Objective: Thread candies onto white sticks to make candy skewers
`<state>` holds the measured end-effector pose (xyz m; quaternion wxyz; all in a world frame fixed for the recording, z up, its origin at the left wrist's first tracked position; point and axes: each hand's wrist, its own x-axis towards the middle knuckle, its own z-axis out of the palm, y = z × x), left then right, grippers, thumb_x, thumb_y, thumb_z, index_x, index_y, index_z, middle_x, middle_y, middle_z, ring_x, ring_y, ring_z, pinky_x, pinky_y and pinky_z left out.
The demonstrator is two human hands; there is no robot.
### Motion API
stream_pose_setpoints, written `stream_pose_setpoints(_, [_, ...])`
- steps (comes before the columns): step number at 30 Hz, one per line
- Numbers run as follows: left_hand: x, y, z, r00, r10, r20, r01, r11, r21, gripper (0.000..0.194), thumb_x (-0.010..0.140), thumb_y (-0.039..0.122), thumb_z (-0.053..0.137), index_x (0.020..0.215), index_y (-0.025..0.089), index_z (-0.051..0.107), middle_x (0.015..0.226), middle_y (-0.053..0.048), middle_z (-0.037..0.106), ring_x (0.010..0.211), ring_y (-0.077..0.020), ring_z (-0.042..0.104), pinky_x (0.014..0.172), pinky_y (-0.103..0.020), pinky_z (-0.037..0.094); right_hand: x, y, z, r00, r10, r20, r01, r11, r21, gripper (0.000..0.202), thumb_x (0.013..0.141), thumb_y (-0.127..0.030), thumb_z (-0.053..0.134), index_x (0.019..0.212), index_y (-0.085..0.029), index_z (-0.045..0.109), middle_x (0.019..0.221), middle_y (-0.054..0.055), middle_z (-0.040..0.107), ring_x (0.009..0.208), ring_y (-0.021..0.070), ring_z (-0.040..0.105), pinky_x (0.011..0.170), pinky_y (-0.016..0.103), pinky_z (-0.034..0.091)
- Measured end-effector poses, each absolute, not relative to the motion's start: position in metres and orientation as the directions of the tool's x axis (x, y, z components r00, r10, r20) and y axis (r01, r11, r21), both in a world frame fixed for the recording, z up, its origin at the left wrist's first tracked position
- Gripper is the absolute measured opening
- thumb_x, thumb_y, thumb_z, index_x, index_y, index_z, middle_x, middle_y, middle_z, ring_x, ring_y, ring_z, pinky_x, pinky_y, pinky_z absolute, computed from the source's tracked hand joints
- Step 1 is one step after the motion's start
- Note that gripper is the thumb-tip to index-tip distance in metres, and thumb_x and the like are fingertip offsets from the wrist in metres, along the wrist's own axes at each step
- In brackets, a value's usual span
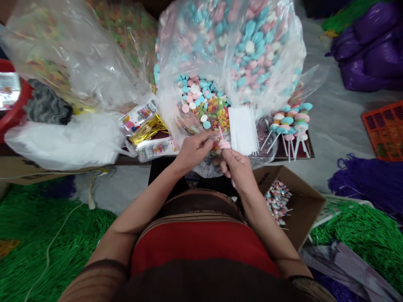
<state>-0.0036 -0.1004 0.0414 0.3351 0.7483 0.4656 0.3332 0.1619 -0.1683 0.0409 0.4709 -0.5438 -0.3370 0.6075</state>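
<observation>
My right hand (237, 167) is closed around a white stick, and a pink marshmallow (224, 144) is threaded on it with the stick's tip poking out above. Just left of that tip, my left hand (197, 149) has its thumb and fingers drawn together; whatever they pinch is too small to make out. Beyond both hands lie sugary gummy rings (215, 112) and loose pastel marshmallows (201, 90), spilling from a large clear bag (267, 54). A stack of white sticks (242, 130) rests beside my right hand. Finished-looking marshmallow skewers (289, 121) are piled farther right.
Printed wrappers (157, 147) and gold twist ties (149, 129) lie to the left, beside a white plastic bag (66, 140). Below the table's right end stands a cardboard box (302, 201) holding wrapped sweets. Green strands (47, 222) cover the floor at left.
</observation>
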Motion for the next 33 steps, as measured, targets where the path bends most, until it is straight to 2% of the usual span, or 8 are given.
stream_pose_setpoints(3, [0.004, -0.066, 0.044, 0.358, 0.906, 0.228, 0.666, -0.418, 0.618, 0.03, 0.101, 0.02, 0.051, 0.116, 0.02, 0.077, 0.115, -0.009, 0.079, 0.114, -0.0246, 0.068, 0.104, -0.04, 0.05, 0.175, -0.172, 0.043, 0.122, 0.936, -0.331, -0.249, -0.293, -0.923, 0.045, 0.083, -0.063, 0.076, 0.085, -0.019, 0.07, 0.045, -0.009, 0.05, 0.036, 0.0052, 0.028, 0.038, 0.022, 0.017])
stream_pose_setpoints(6, [0.019, -0.039, 0.039, 0.444, 0.882, 0.158, 0.782, -0.468, 0.413, 0.028, 0.1, 0.017, 0.052, 0.11, 0.021, 0.077, 0.115, -0.01, 0.076, 0.118, -0.0283, 0.063, 0.108, -0.045, 0.043, 0.182, -0.177, 0.043, 0.164, 0.931, -0.327, -0.266, -0.277, -0.923, 0.045, 0.081, -0.063, 0.078, 0.083, -0.019, 0.07, 0.044, -0.009, 0.048, 0.036, 0.0053, 0.027, 0.039, 0.022, 0.017])
stream_pose_setpoints(8, [0.028, -0.029, 0.034, 0.488, 0.866, 0.112, 0.798, -0.495, 0.344, 0.026, 0.1, 0.016, 0.051, 0.107, 0.021, 0.077, 0.116, -0.011, 0.073, 0.121, -0.0297, 0.06, 0.109, -0.046, 0.04, 0.183, -0.181, 0.042, 0.182, 0.929, -0.321, -0.267, -0.267, -0.926, 0.045, 0.082, -0.063, 0.077, 0.083, -0.019, 0.07, 0.044, -0.009, 0.047, 0.037, 0.0055, 0.027, 0.039, 0.022, 0.017])
stream_pose_setpoints(12, [0.033, -0.021, 0.027, 0.531, 0.838, 0.127, 0.774, -0.541, 0.33, 0.028, 0.101, 0.017, 0.047, 0.101, 0.017, 0.075, 0.116, -0.014, 0.07, 0.124, -0.0324, 0.057, 0.11, -0.048, 0.036, 0.185, -0.186, 0.04, 0.212, 0.926, -0.313, -0.269, -0.253, -0.929, 0.044, 0.083, -0.062, 0.076, 0.085, -0.019, 0.071, 0.044, -0.009, 0.046, 0.038, 0.0059, 0.028, 0.04, 0.022, 0.018])
stream_pose_setpoints(19, [0.013, -0.014, 0.041, 0.501, 0.86, 0.099, 0.776, -0.497, 0.388, 0.026, 0.092, 0.019, 0.053, 0.102, 0.016, 0.077, 0.107, -0.013, 0.073, 0.109, -0.0304, 0.063, 0.099, -0.045, 0.044, 0.186, -0.182, 0.036, 0.218, 0.925, -0.312, -0.287, -0.245, -0.926, 0.044, 0.083, -0.062, 0.077, 0.086, -0.019, 0.071, 0.044, -0.009, 0.046, 0.037, 0.006, 0.028, 0.04, 0.022, 0.018])
stream_pose_setpoints(27, [0.025, -0.027, 0.046, 0.54, 0.84, 0.045, 0.814, -0.535, 0.227, 0.028, 0.095, 0.022, 0.054, 0.093, 0.016, 0.081, 0.104, -0.015, 0.071, 0.115, -0.0347, 0.057, 0.104, -0.052, 0.037, 0.184, -0.183, 0.037, 0.215, 0.928, -0.305, -0.293, -0.236, -0.927, 0.041, 0.084, -0.06, 0.076, 0.084, -0.019, 0.069, 0.043, -0.01, 0.046, 0.037, 0.0057, 0.029, 0.04, 0.022, 0.019])
stream_pose_setpoints(33, [0.027, -0.023, 0.051, 0.559, 0.826, -0.073, 0.813, -0.529, 0.245, 0.029, 0.096, 0.027, 0.054, 0.096, 0.016, 0.081, 0.107, -0.013, 0.07, 0.116, -0.0336, 0.056, 0.106, -0.054, 0.036, 0.186, -0.185, 0.036, 0.249, 0.92, -0.304, -0.293, -0.227, -0.929, 0.041, 0.084, -0.059, 0.076, 0.088, -0.019, 0.072, 0.044, -0.01, 0.045, 0.037, 0.0062, 0.029, 0.039, 0.022, 0.019])
